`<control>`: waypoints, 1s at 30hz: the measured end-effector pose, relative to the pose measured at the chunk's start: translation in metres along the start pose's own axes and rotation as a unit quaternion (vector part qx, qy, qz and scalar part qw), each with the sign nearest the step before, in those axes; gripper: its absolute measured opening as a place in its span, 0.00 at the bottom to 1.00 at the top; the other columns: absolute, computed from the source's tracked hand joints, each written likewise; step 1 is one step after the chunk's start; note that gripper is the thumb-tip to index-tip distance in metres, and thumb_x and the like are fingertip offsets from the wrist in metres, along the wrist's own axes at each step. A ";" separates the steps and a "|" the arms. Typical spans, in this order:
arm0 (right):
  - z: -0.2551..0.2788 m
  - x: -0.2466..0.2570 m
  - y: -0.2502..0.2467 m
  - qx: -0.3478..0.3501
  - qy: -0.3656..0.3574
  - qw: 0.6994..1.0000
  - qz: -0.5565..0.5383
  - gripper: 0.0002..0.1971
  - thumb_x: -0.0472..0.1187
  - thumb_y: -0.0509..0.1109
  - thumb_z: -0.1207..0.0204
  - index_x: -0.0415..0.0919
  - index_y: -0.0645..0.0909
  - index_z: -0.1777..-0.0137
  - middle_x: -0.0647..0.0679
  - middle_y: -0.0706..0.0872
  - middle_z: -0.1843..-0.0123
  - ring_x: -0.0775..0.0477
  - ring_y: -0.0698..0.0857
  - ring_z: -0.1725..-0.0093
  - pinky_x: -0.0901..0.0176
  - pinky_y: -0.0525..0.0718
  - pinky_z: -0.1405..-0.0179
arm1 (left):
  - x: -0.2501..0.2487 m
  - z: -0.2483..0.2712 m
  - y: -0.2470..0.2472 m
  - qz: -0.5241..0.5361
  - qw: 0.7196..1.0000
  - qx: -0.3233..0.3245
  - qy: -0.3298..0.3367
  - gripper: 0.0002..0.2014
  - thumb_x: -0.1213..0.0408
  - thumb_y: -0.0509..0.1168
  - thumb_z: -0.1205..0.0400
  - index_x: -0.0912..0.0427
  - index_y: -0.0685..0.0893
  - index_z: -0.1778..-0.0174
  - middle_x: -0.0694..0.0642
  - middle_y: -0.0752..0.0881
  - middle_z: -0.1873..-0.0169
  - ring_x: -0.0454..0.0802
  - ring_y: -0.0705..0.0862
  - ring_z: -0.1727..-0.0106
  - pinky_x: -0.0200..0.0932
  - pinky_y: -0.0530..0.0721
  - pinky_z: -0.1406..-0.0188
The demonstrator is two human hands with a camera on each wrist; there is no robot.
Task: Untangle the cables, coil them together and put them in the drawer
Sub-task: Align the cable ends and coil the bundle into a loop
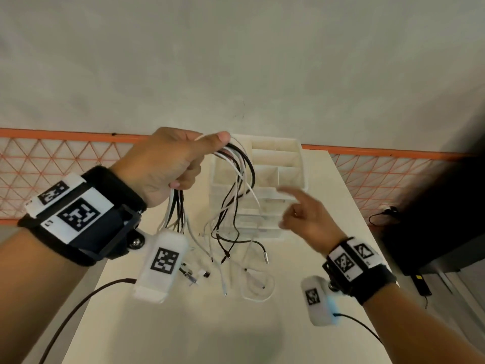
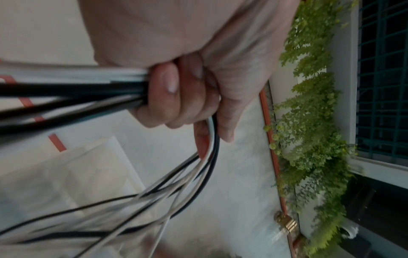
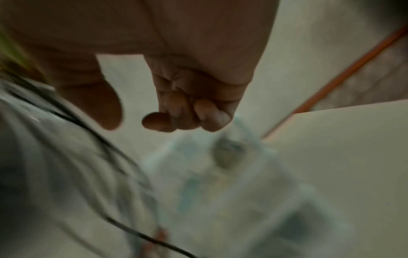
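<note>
My left hand (image 1: 181,161) is raised above the table and grips a bundle of black and white cables (image 1: 242,169). The cables loop out past the thumb, and their plug ends hang down onto the white table (image 1: 315,324). In the left wrist view the fingers (image 2: 176,97) are curled round the cables (image 2: 66,90). A white plastic drawer unit (image 1: 278,164) stands behind the bundle, its drawers pushed in. My right hand (image 1: 296,214) is blurred just right of the hanging cables, index finger stretched out, holding nothing. Its other fingers (image 3: 187,113) are curled.
A loose white cable loop (image 1: 258,285) lies on the table near the front. An orange mesh fence (image 1: 52,166) runs behind the table. A dark object (image 1: 433,219) stands to the right, past the table's edge. Green plants (image 2: 309,122) show in the left wrist view.
</note>
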State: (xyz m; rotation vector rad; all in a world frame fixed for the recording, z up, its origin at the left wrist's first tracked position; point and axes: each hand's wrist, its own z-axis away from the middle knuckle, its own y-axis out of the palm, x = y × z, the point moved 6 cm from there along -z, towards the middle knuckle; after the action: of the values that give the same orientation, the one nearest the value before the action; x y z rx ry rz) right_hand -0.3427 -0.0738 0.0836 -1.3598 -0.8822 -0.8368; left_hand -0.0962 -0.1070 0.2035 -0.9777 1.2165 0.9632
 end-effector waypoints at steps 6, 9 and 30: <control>-0.011 0.101 0.032 0.043 -0.087 0.990 0.105 0.09 0.52 0.78 0.26 0.50 0.87 0.51 0.55 0.89 0.65 0.57 0.84 0.70 0.60 0.82 0.62 | -0.012 0.007 0.023 -0.085 0.993 0.060 0.050 0.23 0.48 0.75 0.29 0.69 0.91 0.56 0.50 0.56 0.80 0.51 0.51 0.76 0.42 0.51 0.77; -0.018 0.036 0.034 0.094 0.016 0.981 0.166 0.09 0.51 0.76 0.25 0.46 0.87 0.60 0.52 0.91 0.64 0.51 0.88 0.62 0.55 0.85 0.57 | -0.022 0.011 0.009 -0.095 0.992 0.029 0.073 0.25 0.46 0.74 0.27 0.66 0.81 0.77 0.52 0.54 0.78 0.53 0.50 0.75 0.43 0.52 0.75; -0.017 -0.147 -0.061 -0.160 0.356 0.881 -0.267 0.10 0.40 0.74 0.21 0.39 0.79 0.61 0.39 0.82 0.64 0.42 0.80 0.67 0.57 0.80 0.66 | 0.042 0.012 0.061 -0.360 0.915 0.182 -0.011 0.23 0.42 0.65 0.19 0.52 0.91 0.73 0.50 0.56 0.79 0.47 0.56 0.79 0.37 0.58 0.78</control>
State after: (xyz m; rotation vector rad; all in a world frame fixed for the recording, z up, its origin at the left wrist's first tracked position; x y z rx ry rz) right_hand -0.4619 -0.0944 -0.0217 -0.9401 -0.5311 -1.8365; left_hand -0.1470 -0.0752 0.1579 -0.9927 0.8587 0.1535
